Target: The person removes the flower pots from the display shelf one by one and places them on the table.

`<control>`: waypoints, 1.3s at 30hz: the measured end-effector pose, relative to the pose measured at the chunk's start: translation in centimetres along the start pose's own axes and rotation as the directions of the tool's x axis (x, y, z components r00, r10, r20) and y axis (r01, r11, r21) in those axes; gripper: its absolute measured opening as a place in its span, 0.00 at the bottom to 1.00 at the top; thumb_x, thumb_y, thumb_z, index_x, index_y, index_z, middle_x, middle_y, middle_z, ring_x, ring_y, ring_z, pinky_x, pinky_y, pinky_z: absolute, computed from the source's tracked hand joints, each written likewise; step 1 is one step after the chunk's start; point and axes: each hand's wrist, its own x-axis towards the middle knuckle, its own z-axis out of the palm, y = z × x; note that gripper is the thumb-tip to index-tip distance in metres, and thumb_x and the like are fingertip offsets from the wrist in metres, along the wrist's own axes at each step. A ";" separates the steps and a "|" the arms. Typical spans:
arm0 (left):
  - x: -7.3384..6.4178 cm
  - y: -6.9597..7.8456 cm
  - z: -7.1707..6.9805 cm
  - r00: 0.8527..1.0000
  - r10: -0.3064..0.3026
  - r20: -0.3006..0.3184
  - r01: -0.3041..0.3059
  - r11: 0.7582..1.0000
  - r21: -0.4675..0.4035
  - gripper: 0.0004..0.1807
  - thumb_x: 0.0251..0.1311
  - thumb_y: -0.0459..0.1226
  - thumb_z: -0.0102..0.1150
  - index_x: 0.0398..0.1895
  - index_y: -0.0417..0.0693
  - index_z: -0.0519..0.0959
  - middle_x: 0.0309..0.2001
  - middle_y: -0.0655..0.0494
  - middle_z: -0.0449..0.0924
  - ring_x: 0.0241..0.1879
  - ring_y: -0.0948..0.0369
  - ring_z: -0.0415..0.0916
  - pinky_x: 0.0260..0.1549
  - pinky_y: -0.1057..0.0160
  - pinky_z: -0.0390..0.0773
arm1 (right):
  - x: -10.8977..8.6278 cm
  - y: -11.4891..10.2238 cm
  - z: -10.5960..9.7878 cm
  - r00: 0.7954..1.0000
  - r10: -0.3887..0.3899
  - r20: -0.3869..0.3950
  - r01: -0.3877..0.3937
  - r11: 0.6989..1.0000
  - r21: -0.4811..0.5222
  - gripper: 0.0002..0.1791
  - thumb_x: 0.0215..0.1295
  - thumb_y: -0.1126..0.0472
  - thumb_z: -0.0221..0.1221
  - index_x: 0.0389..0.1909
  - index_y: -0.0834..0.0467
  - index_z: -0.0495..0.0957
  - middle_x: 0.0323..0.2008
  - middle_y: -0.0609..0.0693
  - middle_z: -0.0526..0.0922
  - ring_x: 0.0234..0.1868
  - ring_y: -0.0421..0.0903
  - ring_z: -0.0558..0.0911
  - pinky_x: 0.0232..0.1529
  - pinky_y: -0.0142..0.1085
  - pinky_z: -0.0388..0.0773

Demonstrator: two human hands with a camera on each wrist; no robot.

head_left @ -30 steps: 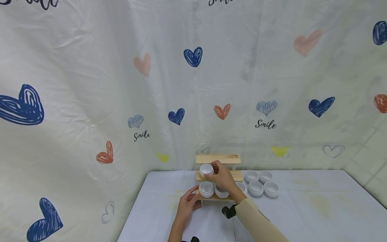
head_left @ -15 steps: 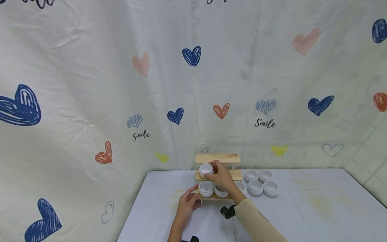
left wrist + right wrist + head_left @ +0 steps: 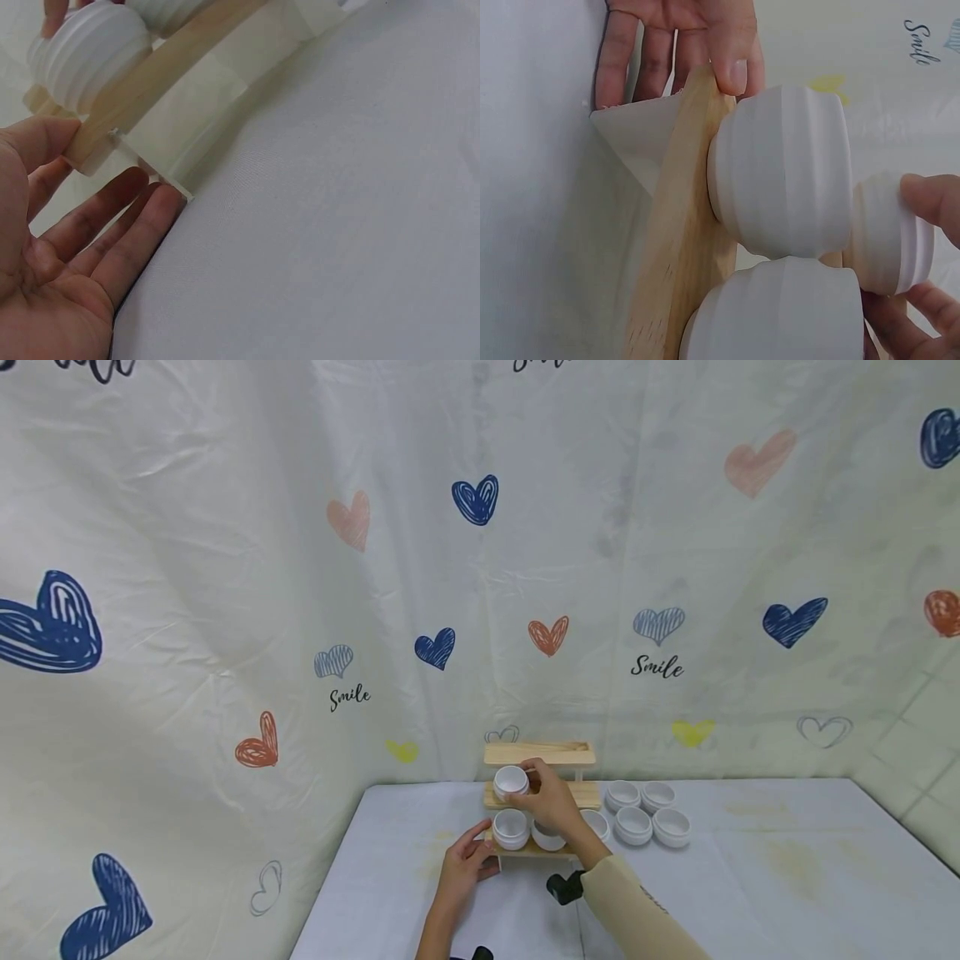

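Observation:
A small tiered wooden rack (image 3: pixel 538 753) stands at the back of the table. My right hand (image 3: pixel 553 800) grips a white ribbed cup (image 3: pixel 512 779) at the left end of the middle tier, thumb on one side and fingers on the other. The left hand (image 3: pixel 459 868) holds the left end of the front tier; in the left wrist view its thumb and index finger pinch the wooden board (image 3: pixel 97 142), with the other fingers by the clear support (image 3: pixel 154 166). On the front tier sit a left cup (image 3: pixel 511 829), a middle cup (image 3: pixel 547 839) partly behind the right hand, and a right cup (image 3: pixel 597 824).
Several more white cups (image 3: pixel 634 827) stand grouped on the white-covered table (image 3: pixel 757 877), right of the rack. A white curtain (image 3: pixel 480 568) printed with hearts hangs close behind the table.
The view shifts very slightly. Both hands, the held cup and the rack keep their places.

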 end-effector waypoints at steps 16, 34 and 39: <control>-0.3 0.3 0.1 1.000 0.000 0.004 0.000 1.000 -0.009 0.28 0.73 0.39 0.59 0.73 0.42 0.70 0.44 0.55 0.84 0.45 0.60 0.84 0.48 0.53 0.88 | 0.0 0.3 -0.1 1.000 -0.007 0.005 0.007 0.999 0.031 0.28 0.57 0.59 0.74 0.58 0.55 0.75 0.56 0.59 0.84 0.57 0.55 0.82 0.60 0.53 0.80; -0.3 0.3 0.1 1.000 0.006 0.002 -0.006 1.000 -0.008 0.27 0.73 0.39 0.59 0.72 0.43 0.71 0.43 0.56 0.83 0.44 0.63 0.83 0.48 0.52 0.88 | -0.1 0.2 -0.5 1.000 0.007 0.023 -0.009 0.997 0.079 0.30 0.58 0.57 0.74 0.59 0.56 0.74 0.55 0.59 0.84 0.55 0.53 0.83 0.56 0.48 0.83; -0.4 0.3 0.0 1.000 0.020 0.012 -0.020 1.000 -0.002 0.28 0.72 0.40 0.59 0.73 0.40 0.69 0.43 0.55 0.84 0.43 0.64 0.83 0.47 0.52 0.88 | -0.1 0.4 -0.6 1.000 0.013 0.026 -0.016 0.996 0.085 0.29 0.58 0.57 0.74 0.59 0.56 0.74 0.55 0.60 0.84 0.55 0.53 0.83 0.55 0.47 0.84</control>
